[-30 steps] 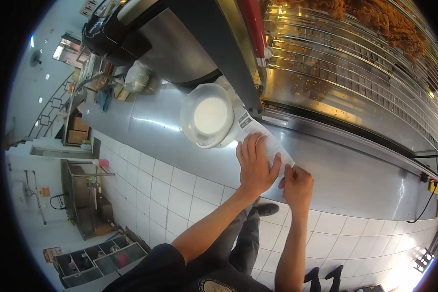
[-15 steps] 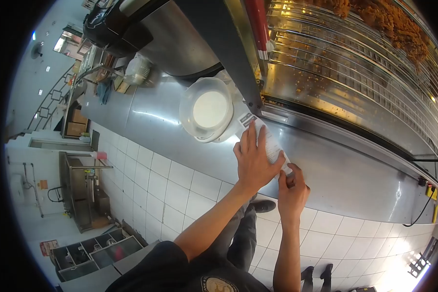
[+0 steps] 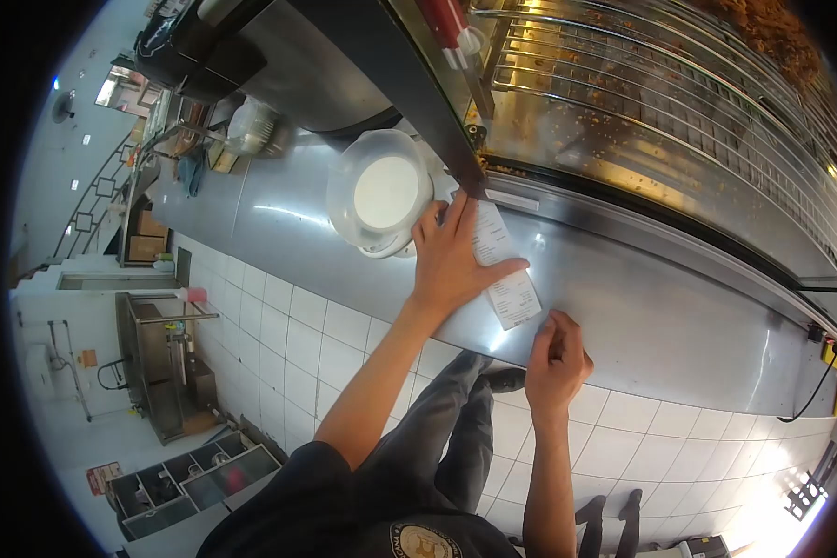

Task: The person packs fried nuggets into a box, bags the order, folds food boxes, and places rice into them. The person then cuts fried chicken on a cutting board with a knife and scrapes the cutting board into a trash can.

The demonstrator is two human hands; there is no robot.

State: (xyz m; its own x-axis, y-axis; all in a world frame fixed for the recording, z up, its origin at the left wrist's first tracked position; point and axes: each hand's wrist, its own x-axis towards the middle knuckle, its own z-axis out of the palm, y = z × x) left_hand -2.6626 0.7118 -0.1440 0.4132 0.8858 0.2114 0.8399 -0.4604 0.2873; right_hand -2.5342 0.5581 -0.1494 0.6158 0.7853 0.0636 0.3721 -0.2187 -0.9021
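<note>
A printed paper receipt (image 3: 511,296) lies flat on the steel counter, slanting toward me. My left hand (image 3: 448,265) rests on its upper left side with thumb and fingers spread; the thumb reaches across the print. Part of the receipt's top is hidden under those fingers. Just beyond the paper's lower end is my right hand (image 3: 560,358), fingers curled in and apart from the receipt, with nothing visible in them. Left of my left hand stands a translucent round tub (image 3: 339,195) with white contents, on a white base (image 3: 389,246).
The steel counter (image 3: 642,316) runs across the view. Behind it rises a lit display case with wire racks (image 3: 604,102) and fried food (image 3: 772,37). A dark post (image 3: 446,139) stands close above my left hand. Another person's legs (image 3: 604,521) show at lower right.
My right hand has let go of the receipt's lower end. My left hand has shifted left, its thumb spread wider, and the receipt now lies flatter with more print showing.
</note>
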